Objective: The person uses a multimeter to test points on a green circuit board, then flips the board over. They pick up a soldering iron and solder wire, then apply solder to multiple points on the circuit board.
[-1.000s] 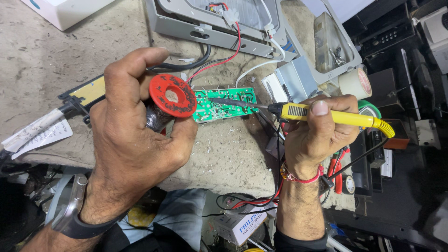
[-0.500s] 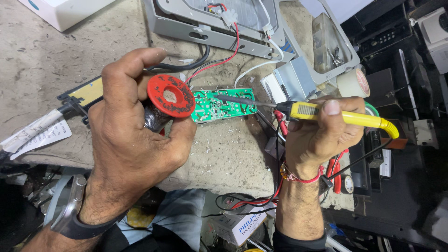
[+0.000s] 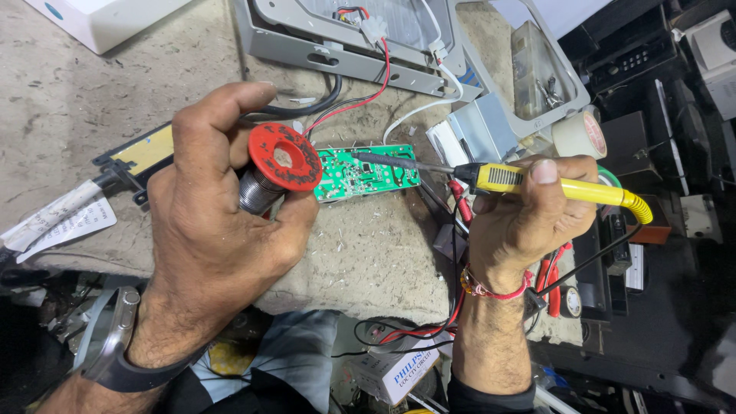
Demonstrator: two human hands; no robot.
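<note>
Between the fingers (image 3: 230, 115) of the left hand (image 3: 218, 230) sits a solder spool with a red flange (image 3: 282, 159), gripped firmly; the right hand (image 3: 529, 222) is closed round a yellow soldering iron (image 3: 537, 182). The iron's tip rests on the green circuit board (image 3: 368, 172), lying flat on the worktop (image 3: 84, 115) between both hands. Risk: the unclamped board may shift under tip pressure, bridging adjacent joints; the red wire (image 3: 379, 73) nearby could scorch
</note>
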